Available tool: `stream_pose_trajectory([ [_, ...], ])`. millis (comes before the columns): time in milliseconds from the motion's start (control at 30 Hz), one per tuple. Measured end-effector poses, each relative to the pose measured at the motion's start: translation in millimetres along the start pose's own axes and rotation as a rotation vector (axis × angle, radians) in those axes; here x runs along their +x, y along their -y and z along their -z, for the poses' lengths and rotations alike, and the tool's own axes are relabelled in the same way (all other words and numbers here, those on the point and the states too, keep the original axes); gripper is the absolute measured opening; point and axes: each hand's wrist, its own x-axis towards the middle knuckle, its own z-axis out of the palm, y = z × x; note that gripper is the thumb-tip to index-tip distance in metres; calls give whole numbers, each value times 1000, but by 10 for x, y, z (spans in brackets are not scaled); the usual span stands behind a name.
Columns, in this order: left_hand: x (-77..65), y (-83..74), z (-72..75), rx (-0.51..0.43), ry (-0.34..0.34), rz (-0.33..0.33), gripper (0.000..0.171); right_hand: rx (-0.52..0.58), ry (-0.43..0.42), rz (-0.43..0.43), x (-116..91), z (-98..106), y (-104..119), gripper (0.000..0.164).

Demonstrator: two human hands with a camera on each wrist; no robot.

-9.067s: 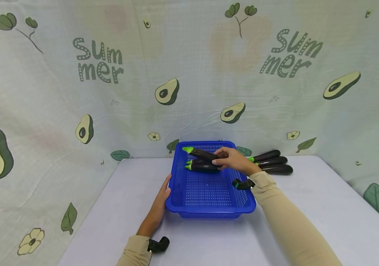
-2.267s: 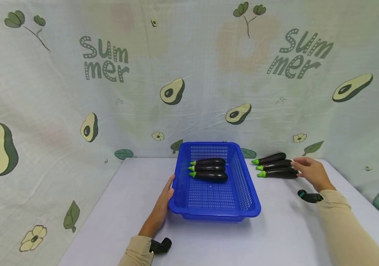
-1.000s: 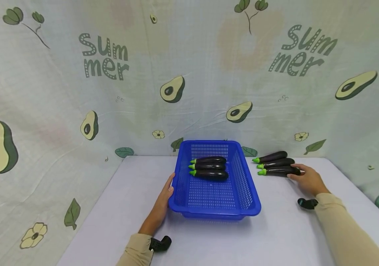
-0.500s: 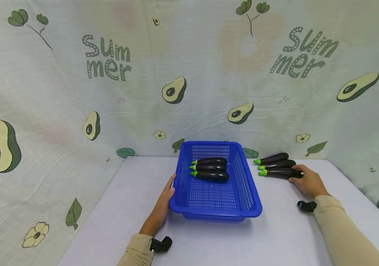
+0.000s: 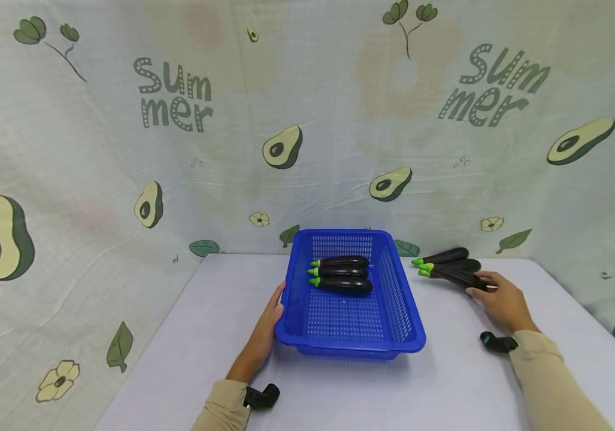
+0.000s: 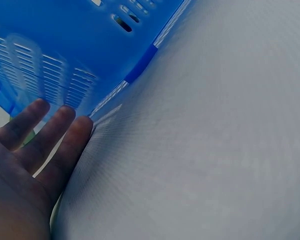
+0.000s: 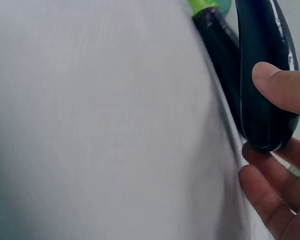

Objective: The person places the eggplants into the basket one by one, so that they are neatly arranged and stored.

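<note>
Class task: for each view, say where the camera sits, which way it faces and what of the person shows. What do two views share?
Head: worn on the head, facing forward and down at the basket and table; left hand, right hand and sleeves show.
Left wrist: worn there, facing the basket's outer side; palm and fingers show.
Right wrist: worn there, facing the gripped eggplant; thumb and fingers show.
Shared: head and right wrist show that eggplant.

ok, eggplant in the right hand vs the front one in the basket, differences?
The right hand grips the held eggplant outside the blue basket; the front eggplant lies inside, untouched. In the head view the held eggplant slants; the front eggplant lies nearly straight across. Both are dark with green stem ends pointing left.
</note>
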Motion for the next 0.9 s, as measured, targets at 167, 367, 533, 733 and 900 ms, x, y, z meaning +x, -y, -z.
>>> stream_pose_trajectory([
  [167,-1,-8,0,-8,-1,-4,53,144,6,-69,-52,3,106,69],
  [367,4,-6,0,-7,-1,-15,53,295,-13,-109,-87,9,315,76],
  [533,1,-9,10,0,-2,-21,53,342,-18,-119,-95,4,467,77],
  [733,-3,-16,10,6,1,-14,53,396,11,-139,-101,-32,566,76],
  [900,-13,-3,-4,2,-6,-10,53,480,29,-106,-107,-59,712,74],
])
